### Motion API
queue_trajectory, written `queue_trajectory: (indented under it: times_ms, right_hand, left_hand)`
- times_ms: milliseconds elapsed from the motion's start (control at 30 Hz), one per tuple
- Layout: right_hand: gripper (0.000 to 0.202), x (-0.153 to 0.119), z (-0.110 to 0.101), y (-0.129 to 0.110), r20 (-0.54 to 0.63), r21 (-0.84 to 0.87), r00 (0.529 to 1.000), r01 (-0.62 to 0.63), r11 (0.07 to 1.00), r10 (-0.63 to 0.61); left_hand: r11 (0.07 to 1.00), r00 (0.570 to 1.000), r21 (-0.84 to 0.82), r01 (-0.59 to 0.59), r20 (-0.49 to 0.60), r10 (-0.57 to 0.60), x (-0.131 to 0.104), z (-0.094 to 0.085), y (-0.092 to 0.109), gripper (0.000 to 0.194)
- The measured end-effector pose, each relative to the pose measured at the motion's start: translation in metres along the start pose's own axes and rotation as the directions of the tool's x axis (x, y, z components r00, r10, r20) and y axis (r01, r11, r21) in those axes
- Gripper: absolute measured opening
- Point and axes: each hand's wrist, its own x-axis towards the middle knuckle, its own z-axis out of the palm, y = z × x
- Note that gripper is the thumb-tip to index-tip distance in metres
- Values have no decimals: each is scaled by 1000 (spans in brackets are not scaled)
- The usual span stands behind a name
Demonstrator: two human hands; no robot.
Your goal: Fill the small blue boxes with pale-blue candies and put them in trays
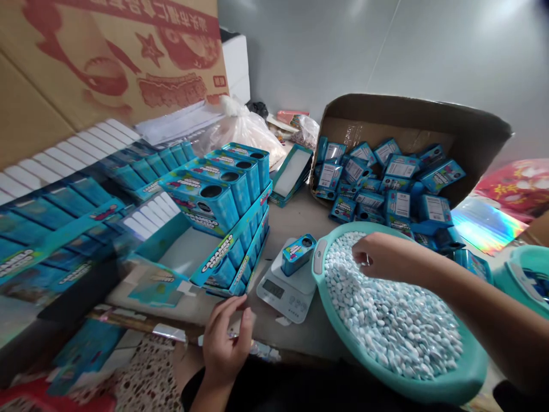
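Observation:
My right hand (377, 252) is closed, fingers curled down, over the small pale blue and white candies (403, 320). Whatever those fingers hold is hidden. A turquoise basin (343, 337) contains the candies. To its left, a small blue candy box (295, 254) rests on a white digital scale (285, 303). My left hand (227, 337) hovers by the table's front edge, fingers apart and nothing in them. Just beyond it stands a blue display tray (223, 257) with several upright boxes in its far part; its near part shows bare bottom.
A cardboard carton (412, 109) tipped on its side spills blue boxes behind the basin. More filled trays (55, 229) line the left. A large printed carton (107, 57) and a white plastic bag (249, 129) stand behind. Another turquoise container (521, 274) is at far right.

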Motion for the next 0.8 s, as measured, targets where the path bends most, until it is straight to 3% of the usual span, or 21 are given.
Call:
queue_trajectory:
  times_ms: [167, 333, 567, 800]
  right_hand:
    - [8, 19, -42, -17, -158, -6, 985, 71, 997, -71]
    - [9, 39, -61, -33, -176, -73, 961, 202, 977, -212]
    - [10, 51, -64, -51, -205, 93, 907, 393, 915, -369]
    - [6, 71, -44, -54, -223, 147, 871, 474, 868, -438]
  left_hand:
    - [999, 999, 48, -18, 27, 16, 0, -1, -2, 18]
    - [999, 1000, 42, -7, 18, 6, 2, -3, 1, 18]
    - [1000, 1000, -9, 23, -4, -23, 4, -4, 4, 15]
    - [1000, 1000, 23, 12, -25, -11, 4, -4, 3, 14]
